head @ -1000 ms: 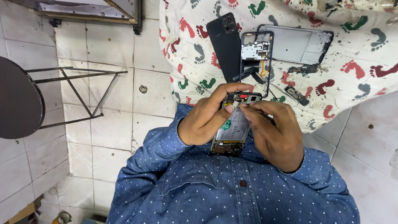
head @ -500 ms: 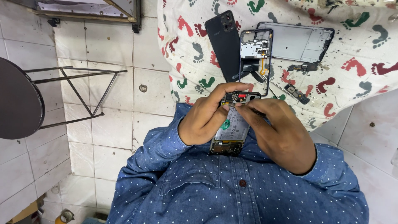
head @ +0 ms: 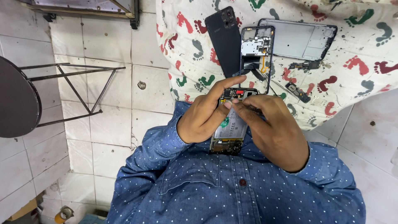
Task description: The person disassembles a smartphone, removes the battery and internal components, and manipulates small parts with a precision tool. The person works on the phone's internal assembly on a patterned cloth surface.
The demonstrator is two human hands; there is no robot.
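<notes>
My left hand (head: 203, 120) grips an opened phone (head: 229, 128) from the left side, with the battery and circuit boards showing. Its index finger reaches over the phone's top edge. My right hand (head: 275, 132) is closed on a thin metal tool (head: 250, 109), and the tip rests at the phone's upper board. Both hands are held above my lap, in front of my blue dotted shirt (head: 232, 195).
A footprint-patterned cloth (head: 365, 49) lies ahead. On it are a black back cover (head: 224, 39), a phone frame with a board (head: 256, 49), a second empty frame (head: 302, 39) and small loose parts (head: 297, 92). A round stool (head: 16, 99) stands on the tiled floor at the left.
My left index finger has stretched further over the phone's top edge. The right hand with the tool has shifted slightly at the upper board.
</notes>
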